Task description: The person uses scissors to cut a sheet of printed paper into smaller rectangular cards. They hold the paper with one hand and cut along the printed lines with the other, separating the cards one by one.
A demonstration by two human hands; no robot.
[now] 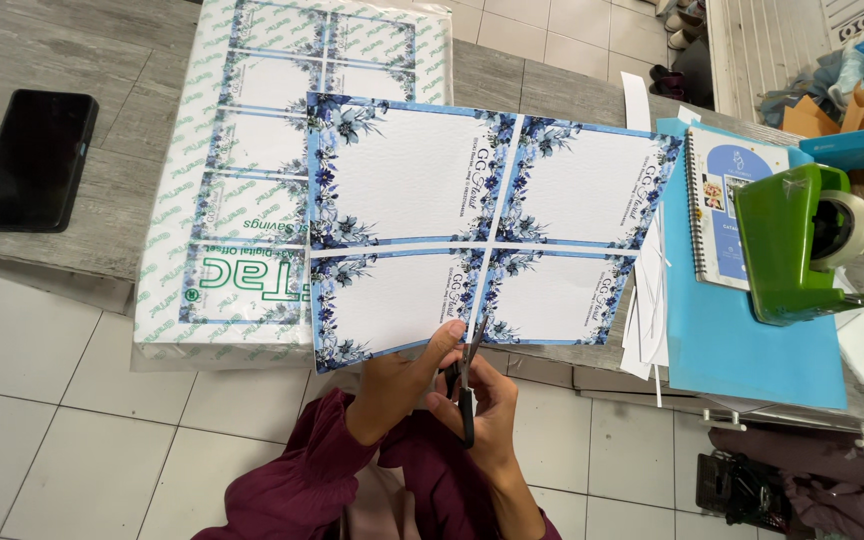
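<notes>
Your left hand (392, 385) pinches the floral printed card sheet's (472, 225) bottom edge over the bench (72, 250), while your right hand (487, 405), grip closed, holds black scissors (465, 385) at that edge.

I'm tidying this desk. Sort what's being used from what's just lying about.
In use:
- printed sheet, held by the left hand
- scissors in the right hand

Lying about:
- phone
- paper pack
- tape dispenser
- notebook
- blue folder
</notes>
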